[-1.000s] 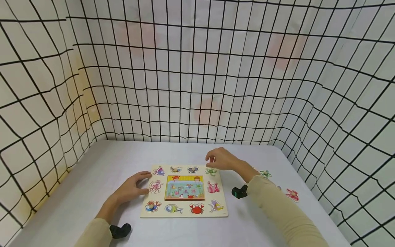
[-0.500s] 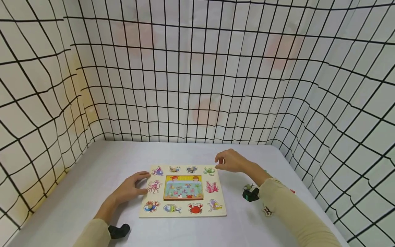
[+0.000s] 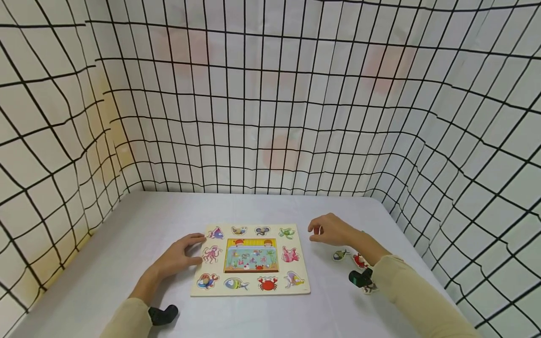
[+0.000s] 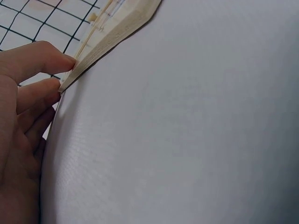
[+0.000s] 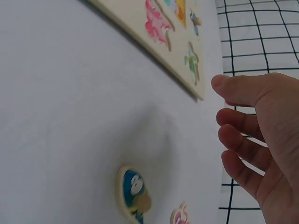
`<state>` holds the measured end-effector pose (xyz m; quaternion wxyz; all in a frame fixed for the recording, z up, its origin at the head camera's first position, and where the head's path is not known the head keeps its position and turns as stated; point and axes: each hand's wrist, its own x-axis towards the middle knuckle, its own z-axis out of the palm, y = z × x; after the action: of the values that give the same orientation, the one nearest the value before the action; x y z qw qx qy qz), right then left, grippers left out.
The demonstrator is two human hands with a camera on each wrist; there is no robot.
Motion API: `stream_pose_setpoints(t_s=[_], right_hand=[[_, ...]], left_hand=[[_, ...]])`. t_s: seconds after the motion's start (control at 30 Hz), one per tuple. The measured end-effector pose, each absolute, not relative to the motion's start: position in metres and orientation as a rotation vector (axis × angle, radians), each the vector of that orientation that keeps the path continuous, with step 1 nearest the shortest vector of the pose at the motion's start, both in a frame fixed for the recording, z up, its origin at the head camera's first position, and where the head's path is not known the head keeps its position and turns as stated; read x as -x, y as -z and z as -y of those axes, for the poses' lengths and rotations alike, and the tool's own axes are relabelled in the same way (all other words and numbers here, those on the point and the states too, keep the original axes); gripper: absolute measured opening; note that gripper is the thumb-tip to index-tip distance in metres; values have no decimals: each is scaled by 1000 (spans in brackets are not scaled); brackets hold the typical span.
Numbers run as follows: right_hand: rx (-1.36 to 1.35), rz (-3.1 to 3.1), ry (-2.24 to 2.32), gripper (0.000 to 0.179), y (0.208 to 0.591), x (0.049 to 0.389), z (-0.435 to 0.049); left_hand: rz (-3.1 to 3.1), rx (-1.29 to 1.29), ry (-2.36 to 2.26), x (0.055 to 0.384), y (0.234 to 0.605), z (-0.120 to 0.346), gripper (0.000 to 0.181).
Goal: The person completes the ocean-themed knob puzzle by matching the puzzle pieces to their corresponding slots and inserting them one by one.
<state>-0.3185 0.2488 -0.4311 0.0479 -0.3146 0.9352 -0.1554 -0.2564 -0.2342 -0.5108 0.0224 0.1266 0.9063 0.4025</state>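
A wooden peg puzzle board with sea-animal pictures round an aquarium scene lies flat on the table. My left hand touches the board's left edge with thumb and fingertips; in the left wrist view the thumb meets that edge. My right hand hovers right of the board's far corner, fingers loosely bent, holding nothing. Nearest to it lie a fish piece and a red crab piece. The right wrist view shows a knob on a blue fish piece.
Another puzzle piece lies beside the black wrist camera on the right arm, partly covered by it. A pink piece shows at the bottom of the right wrist view. Netting over white sheets encloses the white table.
My right hand has moved right and slightly nearer, away from the board's far right corner. Its arm uncovers the fish and crab pieces. The left hand stays at the board's edge.
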Motion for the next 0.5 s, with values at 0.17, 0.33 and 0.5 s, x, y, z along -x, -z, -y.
stream_pose_setpoints(t_s=[0.17,0.33,0.5], right_hand=[[963,-2857,483,15,433,311,-268],[919,-2870,488,13,438,303,-285],[865,-2866,486,13,445,296,-297]], left_hand=[[-2813,-394,-1235,256,508,234,70],[-2810,-382,-1232,255,508,234,69],[-2810,-382,-1229,255,510,234,68]])
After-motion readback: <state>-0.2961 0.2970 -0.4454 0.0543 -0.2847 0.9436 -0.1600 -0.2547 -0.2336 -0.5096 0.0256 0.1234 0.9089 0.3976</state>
